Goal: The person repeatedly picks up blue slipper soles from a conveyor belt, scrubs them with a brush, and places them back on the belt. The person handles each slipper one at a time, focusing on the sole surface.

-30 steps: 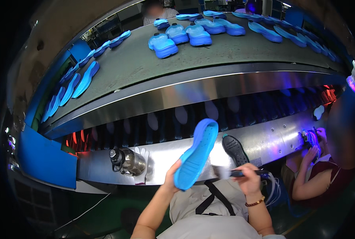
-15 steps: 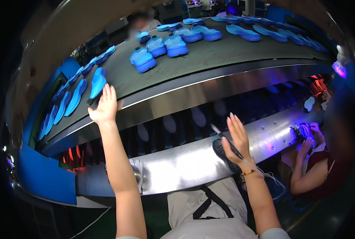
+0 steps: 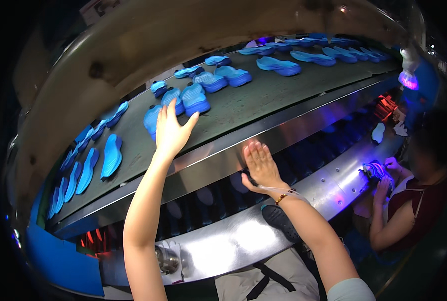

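My left hand (image 3: 172, 134) reaches over the belt with thumb and fingers spread. Its fingertips are at a blue shoe sole (image 3: 152, 122), partly covering it; whether they touch cannot be told. Close beside stand two more blue soles, one behind the fingers and a nearer sole (image 3: 195, 99) by the thumb. My right hand (image 3: 263, 169) is raised at the belt's metal edge, fingers straight and together. A dark pen-shaped tool (image 3: 250, 177) with a thin pale cord is tucked between its thumb and palm, mostly hidden.
Blue soles in rows lie on the conveyor belt (image 3: 243, 108). Beneath it runs a dark lower level behind a steel ledge (image 3: 218, 246). On the ledge are a dark perforated clog (image 3: 278, 220) and a metal cup (image 3: 167, 260). A co-worker (image 3: 404, 200) handles a lit shoe part at right.
My left hand has moved right, from a sole at the left to the grouped soles; that sole now lies free on the belt. My right hand has risen left toward the belt edge.
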Demonstrator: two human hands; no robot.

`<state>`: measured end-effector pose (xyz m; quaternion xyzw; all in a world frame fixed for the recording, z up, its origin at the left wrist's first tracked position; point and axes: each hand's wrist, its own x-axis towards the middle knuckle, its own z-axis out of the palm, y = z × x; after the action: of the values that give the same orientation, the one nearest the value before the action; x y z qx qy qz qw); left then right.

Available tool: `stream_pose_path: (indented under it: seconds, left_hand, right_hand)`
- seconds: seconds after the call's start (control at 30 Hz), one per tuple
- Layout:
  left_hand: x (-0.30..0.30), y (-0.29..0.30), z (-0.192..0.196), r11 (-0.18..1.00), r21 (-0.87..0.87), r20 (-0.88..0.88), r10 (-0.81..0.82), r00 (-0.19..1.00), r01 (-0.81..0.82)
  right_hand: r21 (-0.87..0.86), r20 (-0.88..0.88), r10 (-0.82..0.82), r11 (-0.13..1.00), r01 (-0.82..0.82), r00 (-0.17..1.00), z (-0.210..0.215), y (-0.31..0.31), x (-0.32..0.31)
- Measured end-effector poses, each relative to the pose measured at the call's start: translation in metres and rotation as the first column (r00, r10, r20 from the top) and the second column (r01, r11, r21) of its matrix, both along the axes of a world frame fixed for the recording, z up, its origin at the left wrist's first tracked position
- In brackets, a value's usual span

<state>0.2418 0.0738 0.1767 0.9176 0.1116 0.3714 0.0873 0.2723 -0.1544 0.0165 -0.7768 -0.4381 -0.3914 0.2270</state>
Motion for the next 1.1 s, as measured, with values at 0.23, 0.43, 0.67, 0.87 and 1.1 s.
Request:
stream_pose_path:
  seconds: [0.23,0.43,0.67,0.87,1.1]
  left_hand:
    - [0.108,0.014,0.013,0.966,0.058,-0.627,0.231,0.744,-0.251]
    - [0.147,0.042,0.015,0.843,-0.012,-0.57,0.436,0.696,-0.538]
    - [0.187,0.108,-0.009,0.979,-0.15,-0.398,0.071,0.915,-0.141]
    - [0.194,0.035,0.003,0.988,-0.108,-0.346,-0.14,0.928,0.109]
    - [0.231,-0.069,0.011,0.972,-0.08,-0.421,-0.232,0.877,0.219]
  right_hand:
    - [0.02,0.11,0.01,1.0,-0.012,0.994,-0.008,0.004,0.014]
    - [-0.005,0.137,0.018,1.0,-0.018,0.99,-0.009,-0.001,0.02]
    - [0.054,0.125,0.039,0.997,-0.046,0.991,-0.009,0.002,0.02]
    - [0.115,0.146,0.034,0.992,-0.051,0.989,-0.013,0.003,0.024]
    - [0.083,0.147,0.033,0.996,-0.046,0.989,-0.009,0.001,0.022]
